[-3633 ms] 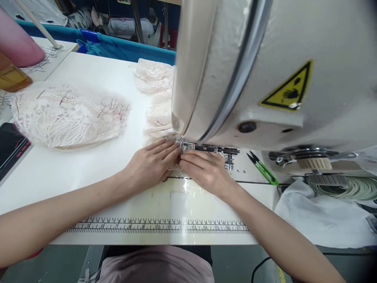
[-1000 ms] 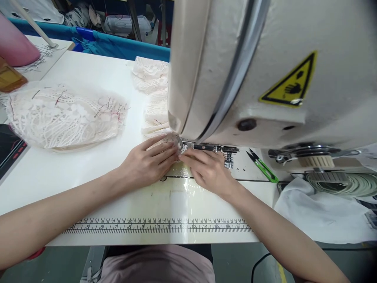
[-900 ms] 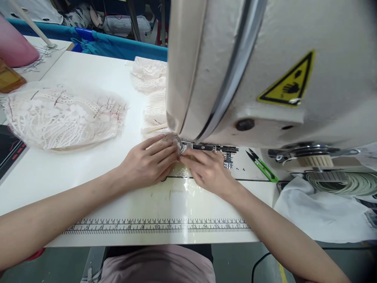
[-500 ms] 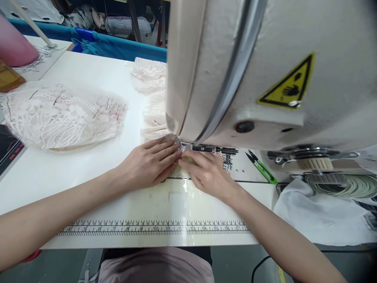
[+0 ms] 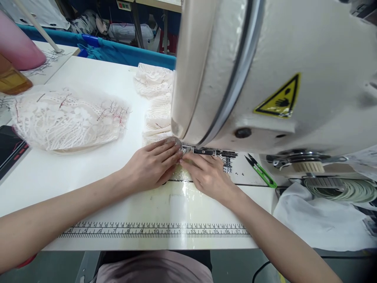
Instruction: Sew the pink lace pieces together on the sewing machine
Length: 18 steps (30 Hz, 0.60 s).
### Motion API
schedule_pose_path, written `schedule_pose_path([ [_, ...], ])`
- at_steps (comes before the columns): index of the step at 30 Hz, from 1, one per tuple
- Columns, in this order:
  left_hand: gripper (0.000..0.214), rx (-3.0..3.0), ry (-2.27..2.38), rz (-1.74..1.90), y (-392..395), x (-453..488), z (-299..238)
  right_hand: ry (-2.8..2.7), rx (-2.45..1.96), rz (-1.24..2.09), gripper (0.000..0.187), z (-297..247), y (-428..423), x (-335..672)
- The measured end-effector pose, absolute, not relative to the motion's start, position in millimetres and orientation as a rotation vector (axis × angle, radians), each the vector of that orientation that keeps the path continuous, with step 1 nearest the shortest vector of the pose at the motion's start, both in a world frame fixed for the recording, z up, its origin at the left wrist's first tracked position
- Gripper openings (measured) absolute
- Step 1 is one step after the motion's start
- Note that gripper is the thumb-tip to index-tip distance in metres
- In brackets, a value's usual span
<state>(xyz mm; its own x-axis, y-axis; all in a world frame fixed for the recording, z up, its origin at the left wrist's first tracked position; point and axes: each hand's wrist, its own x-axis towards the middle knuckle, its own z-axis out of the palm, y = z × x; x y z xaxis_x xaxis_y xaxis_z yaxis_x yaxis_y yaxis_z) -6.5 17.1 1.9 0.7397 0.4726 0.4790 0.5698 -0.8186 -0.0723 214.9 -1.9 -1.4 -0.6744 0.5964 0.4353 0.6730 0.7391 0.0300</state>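
Both my hands lie on the white table in front of a large cream sewing machine (image 5: pixel 265 70). My left hand (image 5: pixel 151 165) rests flat, fingers stretched out, pressing a small piece of cream lace (image 5: pixel 173 142) at the needle area. My right hand (image 5: pixel 207 175) lies beside it, fingers pressed down on the same lace, fingertips touching those of the left. The needle and presser foot are mostly hidden under the machine head. A strip of sewn lace (image 5: pixel 156 98) trails away behind the machine.
A pile of cream lace pieces with red threads (image 5: pixel 64 120) sits at the left. Green thread snips (image 5: pixel 260 171) lie right of the needle. A printed ruler (image 5: pixel 156 230) runs along the table's front edge. White cloth (image 5: pixel 321 220) and a cord coil (image 5: pixel 338 188) are at the right.
Both hands have stayed at the needle, edging slightly with the lace. The view has shifted a little as my head moved.
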Motion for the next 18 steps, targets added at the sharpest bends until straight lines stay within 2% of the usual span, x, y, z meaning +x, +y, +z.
schedule_pose_path([
  [18,0.028,-2.684,-0.845,-0.708,14.1,-3.3,-0.1,-2.517,-0.932,-0.341,0.029,-0.9,2.1,219.1],
])
